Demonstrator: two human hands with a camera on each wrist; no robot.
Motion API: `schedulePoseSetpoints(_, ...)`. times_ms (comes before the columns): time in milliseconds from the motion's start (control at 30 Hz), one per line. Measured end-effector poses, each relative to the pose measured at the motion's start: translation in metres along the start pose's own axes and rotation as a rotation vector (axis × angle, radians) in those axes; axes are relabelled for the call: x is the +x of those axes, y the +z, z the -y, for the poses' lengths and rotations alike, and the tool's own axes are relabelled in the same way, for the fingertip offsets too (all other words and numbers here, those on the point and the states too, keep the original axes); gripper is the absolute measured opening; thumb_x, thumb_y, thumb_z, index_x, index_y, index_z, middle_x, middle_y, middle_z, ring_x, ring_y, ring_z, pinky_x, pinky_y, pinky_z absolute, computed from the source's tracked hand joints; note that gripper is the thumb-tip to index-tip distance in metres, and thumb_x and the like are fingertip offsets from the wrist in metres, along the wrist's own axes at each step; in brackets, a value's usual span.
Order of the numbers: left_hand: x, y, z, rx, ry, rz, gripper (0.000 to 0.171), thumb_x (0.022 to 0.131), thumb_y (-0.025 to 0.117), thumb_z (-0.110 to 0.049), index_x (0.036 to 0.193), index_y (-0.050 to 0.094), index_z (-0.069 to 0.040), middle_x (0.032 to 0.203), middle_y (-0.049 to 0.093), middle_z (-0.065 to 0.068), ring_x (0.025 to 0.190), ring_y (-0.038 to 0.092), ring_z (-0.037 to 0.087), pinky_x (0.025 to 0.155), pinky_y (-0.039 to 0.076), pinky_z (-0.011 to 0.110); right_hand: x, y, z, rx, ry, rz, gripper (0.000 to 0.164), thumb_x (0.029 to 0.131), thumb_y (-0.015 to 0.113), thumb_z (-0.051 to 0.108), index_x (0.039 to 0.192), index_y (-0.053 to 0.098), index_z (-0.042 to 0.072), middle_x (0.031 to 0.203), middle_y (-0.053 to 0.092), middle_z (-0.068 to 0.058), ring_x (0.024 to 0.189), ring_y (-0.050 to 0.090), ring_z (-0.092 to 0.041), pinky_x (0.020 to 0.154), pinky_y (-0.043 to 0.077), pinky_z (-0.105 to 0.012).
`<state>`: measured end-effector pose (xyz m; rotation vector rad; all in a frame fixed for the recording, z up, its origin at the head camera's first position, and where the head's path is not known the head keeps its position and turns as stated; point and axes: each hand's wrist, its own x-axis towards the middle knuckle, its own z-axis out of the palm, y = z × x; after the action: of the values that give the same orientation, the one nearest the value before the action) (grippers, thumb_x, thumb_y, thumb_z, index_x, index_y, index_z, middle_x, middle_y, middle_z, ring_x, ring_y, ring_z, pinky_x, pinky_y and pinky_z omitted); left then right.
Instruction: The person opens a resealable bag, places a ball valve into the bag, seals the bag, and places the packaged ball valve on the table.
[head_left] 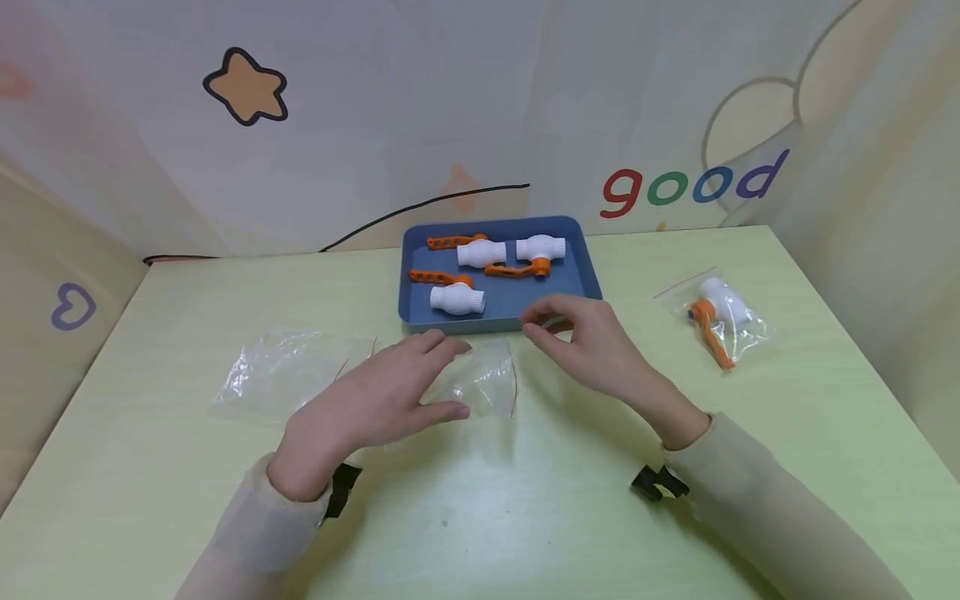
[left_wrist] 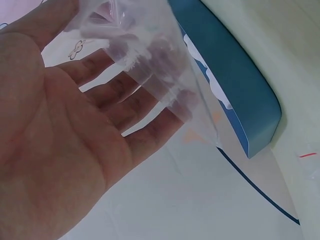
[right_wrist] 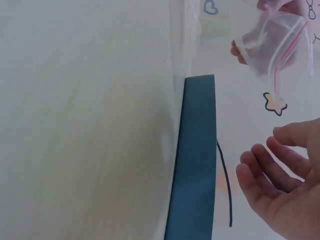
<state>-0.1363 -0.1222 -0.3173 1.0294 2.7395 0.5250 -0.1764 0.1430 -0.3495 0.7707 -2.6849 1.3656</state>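
My left hand (head_left: 375,392) holds a clear zip bag (head_left: 487,379) between thumb and fingers, just in front of the blue tray (head_left: 502,327). In the left wrist view the bag (left_wrist: 150,55) lies across the fairly straight fingers. A red line runs along its mouth, which faces right. My right hand (head_left: 592,342) hovers by the tray's front right corner, fingers loosely bent and nothing visible in them. Inside the tray lie three white ball valves with orange handles: a front left valve (head_left: 457,298), a back middle valve (head_left: 482,252) and a back right valve (head_left: 542,248).
Right of the tray, another ball valve (head_left: 723,304) with an orange handle lies in a clear bag. Flat clear bags (head_left: 277,367) rest on the table to the left, partly behind my left hand. A printed curtain (head_left: 375,125) hangs along the table's back edge.
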Motion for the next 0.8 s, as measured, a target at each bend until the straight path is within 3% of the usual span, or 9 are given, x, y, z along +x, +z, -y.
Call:
schedulePoseSetpoints(200, 0.0, -0.001, -0.001, -0.001, 0.0, 0.009, 0.064, 0.087, 0.069, -0.044, 0.136, 0.049, -0.008, 0.123, 0.053, 0.003, 0.105, 0.054, 0.017, 0.09, 0.046, 0.033, 0.018, 0.01, -0.004, 0.009, -0.023, -0.016, 0.02, 0.089, 0.069, 0.007, 0.107, 0.065, 0.002, 0.105, 0.064, -0.01, 0.095, 0.062, -0.018, 0.081, 0.054, -0.037)
schedulePoseSetpoints(433, 0.0, -0.002, -0.001, 0.012, -0.004, 0.012, 0.063, 0.087, 0.069, -0.044, 0.136, 0.049, -0.008, 0.123, 0.053, 0.002, 0.108, 0.054, 0.018, 0.092, 0.045, 0.034, 0.035, 0.016, -0.006, -0.032, -0.01, 0.005, 0.025, 0.087, 0.071, 0.008, 0.11, 0.063, 0.002, 0.109, 0.064, -0.01, 0.099, 0.061, -0.025, 0.087, 0.051, -0.041)
schedulePoseSetpoints(800, -0.001, -0.001, -0.001, 0.009, 0.006, 0.014, 0.062, 0.088, 0.069, -0.043, 0.135, 0.05, -0.008, 0.122, 0.053, 0.003, 0.108, 0.053, 0.018, 0.091, 0.046, 0.035, 0.065, 0.016, -0.003, -0.033, 0.092, 0.143, 0.033, 0.088, 0.07, 0.013, 0.117, 0.06, 0.002, 0.117, 0.061, -0.013, 0.105, 0.057, -0.025, 0.093, 0.047, -0.042)
